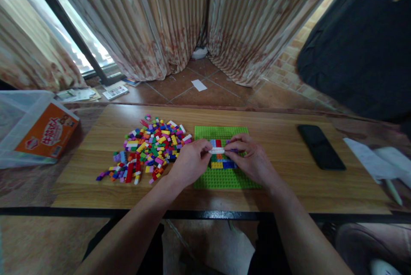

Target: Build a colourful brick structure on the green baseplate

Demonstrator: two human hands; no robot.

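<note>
White brick (217,150) pinched at its ends by left hand (192,161) and right hand (252,155), fingers nearly closed, over green baseplate (221,180); seating cannot be told | coloured rows (217,165) laid mid-plate | near studs left bare | many loose bricks (157,142) heaped on bench (128,198), unplaced.

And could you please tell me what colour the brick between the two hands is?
The brick is white, seen best in the head view.
</note>
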